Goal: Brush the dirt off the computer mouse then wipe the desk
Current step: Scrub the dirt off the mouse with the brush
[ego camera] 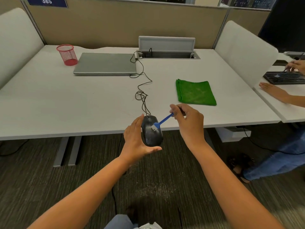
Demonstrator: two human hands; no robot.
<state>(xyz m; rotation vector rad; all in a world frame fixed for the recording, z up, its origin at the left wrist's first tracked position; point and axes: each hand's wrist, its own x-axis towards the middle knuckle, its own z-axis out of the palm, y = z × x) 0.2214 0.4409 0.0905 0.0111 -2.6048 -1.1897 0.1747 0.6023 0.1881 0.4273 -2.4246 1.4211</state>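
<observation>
My left hand holds a black wired computer mouse from its left side and underneath, lifted off the front edge of the white desk. My right hand pinches the handle of a small blue brush. Its white bristles touch the top of the mouse. The mouse's black cable loops back across the desk toward the laptop. A folded green cloth lies flat on the desk, right of the cable.
A shut grey laptop and a red mesh pen cup stand at the back left. An open cable hatch sits at the back centre. On the right, another person's hands rest by a black keyboard.
</observation>
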